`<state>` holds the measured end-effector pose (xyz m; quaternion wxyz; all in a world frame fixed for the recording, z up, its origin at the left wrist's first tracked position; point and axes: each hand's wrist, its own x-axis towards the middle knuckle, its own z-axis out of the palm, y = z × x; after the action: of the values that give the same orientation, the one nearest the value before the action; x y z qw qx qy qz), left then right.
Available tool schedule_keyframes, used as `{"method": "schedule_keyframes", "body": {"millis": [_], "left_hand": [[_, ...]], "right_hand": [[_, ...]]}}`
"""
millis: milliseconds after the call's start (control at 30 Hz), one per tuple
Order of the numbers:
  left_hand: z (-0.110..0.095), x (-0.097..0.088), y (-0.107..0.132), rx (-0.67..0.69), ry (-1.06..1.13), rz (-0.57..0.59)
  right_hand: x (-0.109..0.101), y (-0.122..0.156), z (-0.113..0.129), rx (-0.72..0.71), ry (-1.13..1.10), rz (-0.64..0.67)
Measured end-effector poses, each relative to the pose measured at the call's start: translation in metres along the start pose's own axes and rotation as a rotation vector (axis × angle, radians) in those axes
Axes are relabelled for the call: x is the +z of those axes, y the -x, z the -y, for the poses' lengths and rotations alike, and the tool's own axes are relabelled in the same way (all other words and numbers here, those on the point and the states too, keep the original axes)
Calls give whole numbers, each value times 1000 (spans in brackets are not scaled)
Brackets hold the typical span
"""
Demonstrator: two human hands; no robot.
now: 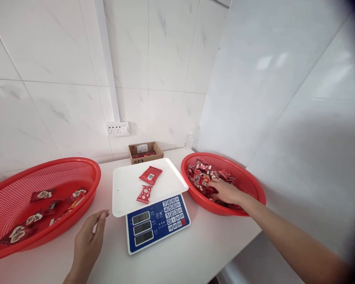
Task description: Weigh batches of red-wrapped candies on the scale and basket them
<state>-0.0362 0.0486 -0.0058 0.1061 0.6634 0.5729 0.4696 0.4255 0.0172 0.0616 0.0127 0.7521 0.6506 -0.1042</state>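
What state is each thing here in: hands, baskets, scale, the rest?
Left basket: a few packets inside
Right basket: partly filled with packets
Left hand: fingers curled, nothing visible in it
Right hand: in right basket, grip hidden
Scale: displays show digits, two packets on tray
Cardboard box: open-topped, red contents
Wall socket: nothing plugged in
Clear bottle: upright

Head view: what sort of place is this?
Probably a small packing or weighing workspace, though I can't be certain. A digital scale stands on a white table between a left basket and a right basket, both holding small wrapped packets.
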Motion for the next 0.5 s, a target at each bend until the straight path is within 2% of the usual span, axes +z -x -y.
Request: {"method": "schedule_keyframes", "body": {"millis": [167,267,333,367,433,500], "left_hand": [[0,-2,-1,-15,1,-6],[1,-1,-1,-2,-23,6],[2,0,-2,9,-35,16],[2,0,-2,12,-36,20],[1,0,-1,14,-34,25],[1,0,-1,14,-34,31]], "right_hand": [[-24,0,-29,208,140,-67],[-31,1,-27,254,186,-140],[-29,3,-11,118,97,-142],[-26,3,-2,12,8,-101],[-18,2,17,-166,-194,62],[-7,-2,30,-183,-322,190]]}}
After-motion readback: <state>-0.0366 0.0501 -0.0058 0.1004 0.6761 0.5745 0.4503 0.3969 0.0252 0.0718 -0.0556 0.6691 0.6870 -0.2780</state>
